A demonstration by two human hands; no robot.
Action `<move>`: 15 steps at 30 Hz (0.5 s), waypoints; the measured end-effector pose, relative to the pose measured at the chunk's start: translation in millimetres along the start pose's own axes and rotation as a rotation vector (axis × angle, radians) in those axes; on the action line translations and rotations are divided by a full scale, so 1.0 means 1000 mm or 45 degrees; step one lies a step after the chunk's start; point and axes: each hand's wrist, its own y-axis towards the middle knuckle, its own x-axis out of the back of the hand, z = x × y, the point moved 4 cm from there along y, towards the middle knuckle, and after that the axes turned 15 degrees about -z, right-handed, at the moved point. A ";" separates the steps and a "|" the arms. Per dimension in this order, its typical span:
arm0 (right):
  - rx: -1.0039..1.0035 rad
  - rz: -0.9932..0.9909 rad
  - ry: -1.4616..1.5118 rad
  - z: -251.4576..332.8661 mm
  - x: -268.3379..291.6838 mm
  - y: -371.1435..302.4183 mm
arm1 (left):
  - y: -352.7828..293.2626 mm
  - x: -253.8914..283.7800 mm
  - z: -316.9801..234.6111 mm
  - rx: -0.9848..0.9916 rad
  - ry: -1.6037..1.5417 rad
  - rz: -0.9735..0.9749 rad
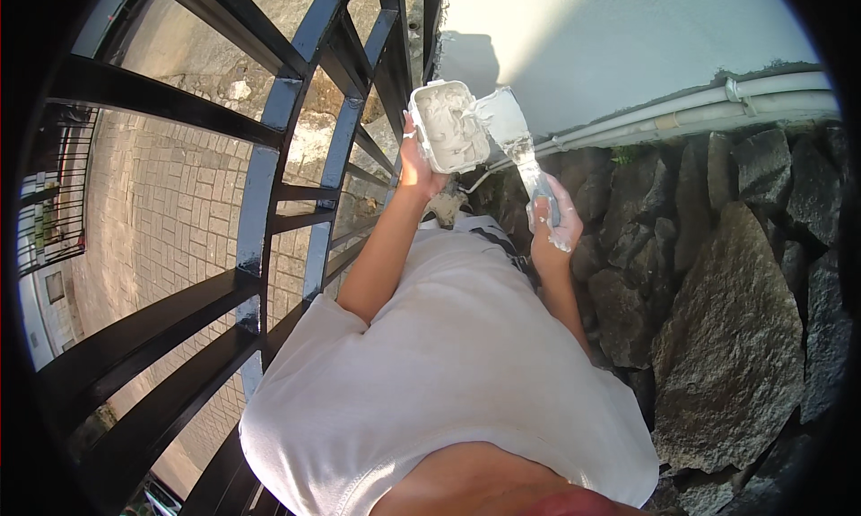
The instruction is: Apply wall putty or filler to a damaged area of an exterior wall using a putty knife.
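Note:
My left hand (pixel 418 163) grips a small white plastic tub (pixel 429 148) by its left side and underside. Thick off-white paste (pixel 448 121) fills much of the tub, its surface uneven. In my right hand (pixel 556 218) is a putty knife (pixel 527 160), held by its handle with the wide blade pointing up and left. Paste coats the blade, and the blade's left edge meets the paste at the tub's right rim. White smears mark the fingers of both hands.
A black metal railing (pixel 269 139) runs close along my left, with a brick-paved street (pixel 179 193) beyond it. Ahead is a pale painted wall (pixel 610 40), with white pipes (pixel 691 112) along its base. A dark rough stone wall (pixel 726 336) stands at my right.

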 end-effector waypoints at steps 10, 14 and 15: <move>0.586 0.182 -0.397 0.021 -0.013 0.009 | 0.012 -0.001 -0.004 -0.047 0.072 -0.026; 0.529 0.104 -0.281 0.019 -0.009 0.011 | 0.011 -0.005 -0.007 -0.027 0.059 -0.041; 0.200 0.104 -0.130 0.015 -0.008 0.014 | 0.014 -0.008 -0.009 -0.002 0.060 -0.038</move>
